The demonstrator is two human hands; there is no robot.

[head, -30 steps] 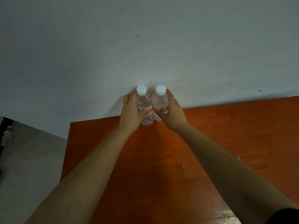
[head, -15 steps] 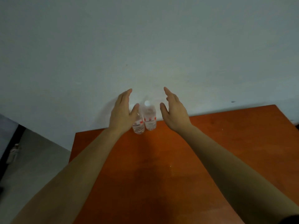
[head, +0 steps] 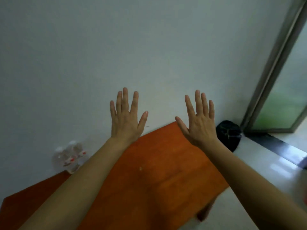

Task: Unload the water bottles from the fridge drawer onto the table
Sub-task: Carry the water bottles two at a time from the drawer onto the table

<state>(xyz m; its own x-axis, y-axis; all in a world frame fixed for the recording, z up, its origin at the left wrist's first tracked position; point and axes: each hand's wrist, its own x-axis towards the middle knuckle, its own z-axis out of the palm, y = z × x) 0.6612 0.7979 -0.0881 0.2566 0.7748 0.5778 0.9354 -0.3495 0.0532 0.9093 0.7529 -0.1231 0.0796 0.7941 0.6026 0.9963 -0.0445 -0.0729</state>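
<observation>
Now, two bottles [head: 71,156] parked on table [head: 157,171], eight o'clock.
Left hand [head: 126,120], right hand [head: 199,125] splayed, empty; fridge drawer likely next, out of view.

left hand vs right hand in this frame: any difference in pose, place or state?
The left hand shows almost wholly against the wall; the right hand overlaps the far corner of the table. In the picture, the left hand lies nearer the water bottles; the right hand lies beside the dark round object. Shared: both open, fingers straight and spread, backs to the camera, holding nothing.
</observation>
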